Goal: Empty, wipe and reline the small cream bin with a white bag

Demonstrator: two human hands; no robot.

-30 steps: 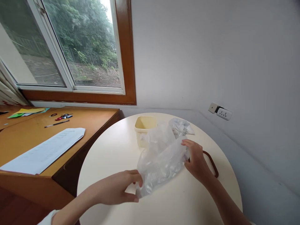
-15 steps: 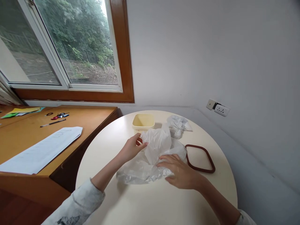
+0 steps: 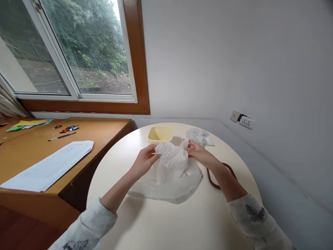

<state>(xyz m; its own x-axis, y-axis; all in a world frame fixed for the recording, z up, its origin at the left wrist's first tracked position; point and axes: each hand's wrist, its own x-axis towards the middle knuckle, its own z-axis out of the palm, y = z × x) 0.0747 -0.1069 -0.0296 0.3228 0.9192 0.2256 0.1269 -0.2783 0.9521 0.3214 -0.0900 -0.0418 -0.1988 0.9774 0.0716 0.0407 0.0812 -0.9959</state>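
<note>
A thin white plastic bag (image 3: 171,177) lies crumpled on the round table, its body spread toward me. My left hand (image 3: 146,159) pinches the bag's upper left edge between thumb and fingers. At the upper right edge, my right hand (image 3: 199,152) grips the same bag, with some fingertips hidden behind the plastic. Just beyond the bag stands a pale yellow plastic container (image 3: 160,134), open at the top. Behind my right hand is a second crumpled white plastic bag (image 3: 199,136). A brown rounded-square ring (image 3: 213,182) lies partly under my right forearm.
The cream round table (image 3: 114,173) stands against a white wall with a power socket (image 3: 247,122). To the left, a wooden desk (image 3: 104,129) holds white paper sheets (image 3: 52,166), a pen (image 3: 61,136), keys (image 3: 69,129) and coloured papers (image 3: 30,123).
My right hand has moved up and away from me, from the bag's lower right to its upper right edge. The bag is spread more evenly. My left hand has barely moved.
</note>
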